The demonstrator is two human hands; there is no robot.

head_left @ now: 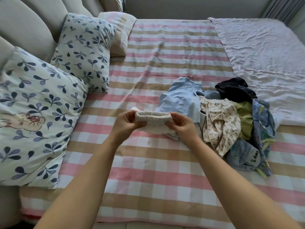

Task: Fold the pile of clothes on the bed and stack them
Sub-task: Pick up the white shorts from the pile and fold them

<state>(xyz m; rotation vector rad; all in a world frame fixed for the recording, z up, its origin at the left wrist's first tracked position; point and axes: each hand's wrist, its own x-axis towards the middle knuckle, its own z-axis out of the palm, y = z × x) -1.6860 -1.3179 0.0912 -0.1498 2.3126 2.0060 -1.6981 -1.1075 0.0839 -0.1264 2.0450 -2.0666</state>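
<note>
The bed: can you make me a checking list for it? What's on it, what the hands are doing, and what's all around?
Surface: checked sheet in pink, tan and white, slightly wrinkled.
Job's things: white garment held up by its stretchy waistband; unfolded pile of clothes lying to its right on the sheet, with light blue, printed, green, dark and denim pieces. No folded stack seen.
Clutter: nothing seen.
Grips: left hand and right hand each pinch one end of the waistband.
Cables: nothing seen.
Surroundings: leaf-print pillows at the left, crumpled pale blanket at the right, padded headboard, curtain in the far corner.
</note>
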